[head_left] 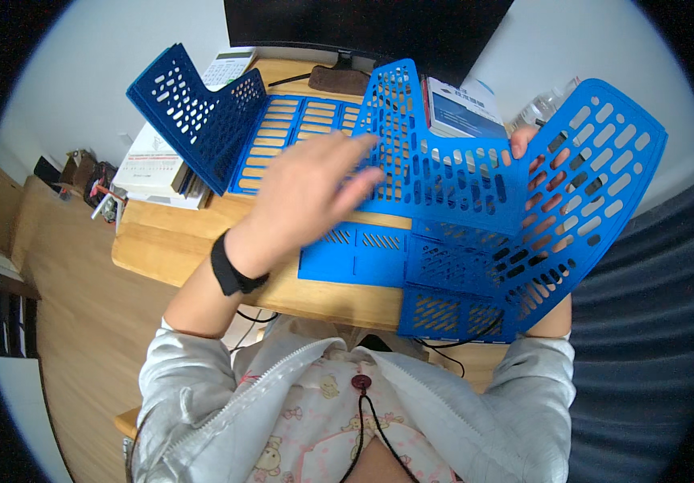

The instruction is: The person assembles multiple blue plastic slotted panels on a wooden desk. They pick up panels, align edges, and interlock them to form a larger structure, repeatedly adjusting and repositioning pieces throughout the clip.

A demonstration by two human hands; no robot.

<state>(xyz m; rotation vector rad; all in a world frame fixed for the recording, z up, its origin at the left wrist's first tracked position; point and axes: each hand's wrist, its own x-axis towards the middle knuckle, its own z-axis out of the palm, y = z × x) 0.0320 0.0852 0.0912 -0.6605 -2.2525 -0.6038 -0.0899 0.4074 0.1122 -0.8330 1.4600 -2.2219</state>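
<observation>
My left hand [311,197] is open, fingers spread, fingertips touching the upright blue perforated plastic divider panel [435,169]. My right hand [534,149] grips the large curved blue slotted plastic side panel [596,185] above the wooden desk [162,241].

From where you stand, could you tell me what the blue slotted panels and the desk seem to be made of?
The blue slotted panels look like moulded plastic: uniform colour, thin walls, regular punched slots, a slight sheen. The right hand grips one panel from behind. The desk looks like light wood or wood laminate, with a smooth finish and rounded edge; which one I cannot tell.
</observation>
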